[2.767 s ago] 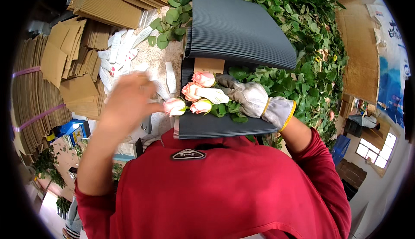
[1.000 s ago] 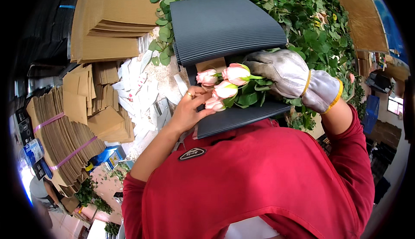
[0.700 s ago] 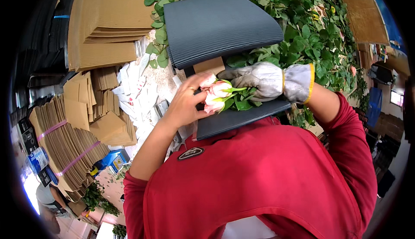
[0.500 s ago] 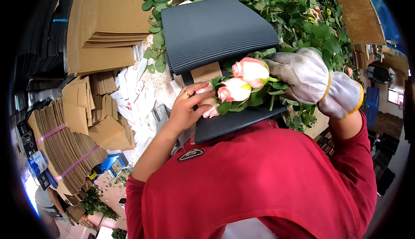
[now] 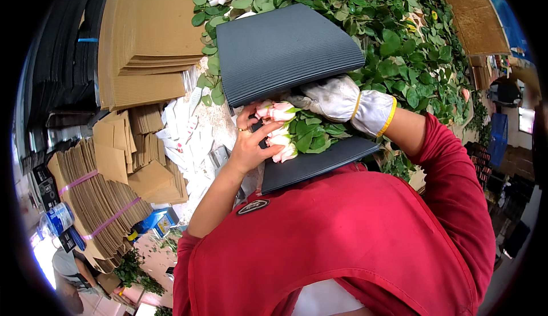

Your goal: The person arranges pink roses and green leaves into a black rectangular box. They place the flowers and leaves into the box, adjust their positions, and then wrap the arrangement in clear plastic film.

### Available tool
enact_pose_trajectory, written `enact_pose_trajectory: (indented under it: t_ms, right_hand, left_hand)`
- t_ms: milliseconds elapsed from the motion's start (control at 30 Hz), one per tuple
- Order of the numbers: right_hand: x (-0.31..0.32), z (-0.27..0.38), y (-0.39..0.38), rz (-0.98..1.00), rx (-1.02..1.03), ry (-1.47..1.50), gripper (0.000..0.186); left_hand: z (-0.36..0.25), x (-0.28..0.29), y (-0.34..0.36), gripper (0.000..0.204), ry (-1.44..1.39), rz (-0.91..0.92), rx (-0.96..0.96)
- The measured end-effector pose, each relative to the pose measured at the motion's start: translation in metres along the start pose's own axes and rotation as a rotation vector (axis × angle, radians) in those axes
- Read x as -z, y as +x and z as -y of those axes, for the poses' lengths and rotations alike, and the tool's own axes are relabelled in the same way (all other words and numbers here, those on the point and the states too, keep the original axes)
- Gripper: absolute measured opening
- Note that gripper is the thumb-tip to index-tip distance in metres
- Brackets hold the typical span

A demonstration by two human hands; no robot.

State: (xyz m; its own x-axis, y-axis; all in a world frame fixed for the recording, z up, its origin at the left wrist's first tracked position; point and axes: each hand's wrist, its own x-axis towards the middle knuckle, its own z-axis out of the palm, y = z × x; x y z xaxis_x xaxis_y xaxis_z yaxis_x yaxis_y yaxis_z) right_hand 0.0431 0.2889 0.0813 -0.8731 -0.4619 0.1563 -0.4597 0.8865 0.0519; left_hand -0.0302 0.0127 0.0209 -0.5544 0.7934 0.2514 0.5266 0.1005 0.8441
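Observation:
My left hand [image 5: 254, 142], bare with a ring, curls its fingers round pale pink rose heads [image 5: 279, 110] at their left side. My right hand [image 5: 325, 99], in a grey-white glove with a yellow cuff, reaches behind the roses under the raised dark flap, its partly hidden fingers bent; what they grip is unclear. Green leaves [image 5: 311, 133] spread right of the blooms. The roses lie inside a folded dark grey corrugated wrap, whose upper flap [image 5: 288, 47] rises beyond my hands and whose lower part [image 5: 311, 162] reaches toward my red apron [image 5: 337, 230].
Cardboard sheets [image 5: 148, 19], banded card stacks [image 5: 80, 190] and white paper strips [image 5: 177, 127] lie at left, beside dark sheets [image 5: 57, 59]. Cut rose foliage [image 5: 394, 47] heaps behind. A blue box [image 5: 157, 222] sits lower left; another person [image 5: 68, 273] stands beyond.
Since half a second ago my gloved hand has moved left and in under the flap. The rose heads have shifted left, gathered against my left fingers, which stay curled on them.

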Motion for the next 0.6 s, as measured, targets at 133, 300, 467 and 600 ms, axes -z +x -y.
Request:
enact_pose_trajectory:
  t_ms: [133, 300, 467, 600]
  right_hand:
    - [0.022, 0.000, 0.002, 0.101, -0.015, 0.045, 0.045]
    - [0.096, -0.006, 0.005, 0.187, -0.024, 0.392, 0.043]
    - [0.160, 0.030, 0.030, 0.321, -0.190, -0.108, 0.023]
    - [0.048, 0.013, 0.023, -0.142, 0.044, -0.145, 0.031]
  left_hand:
    - [-0.015, 0.017, 0.022, 0.045, 0.039, 0.093, -0.015]
    - [-0.009, 0.012, 0.028, 0.029, -0.146, 0.062, 0.070]
    - [-0.011, 0.003, 0.022, 0.030, -0.039, -0.024, 0.089]
    - [-0.011, 0.008, 0.032, 0.037, 0.067, 0.035, 0.070]
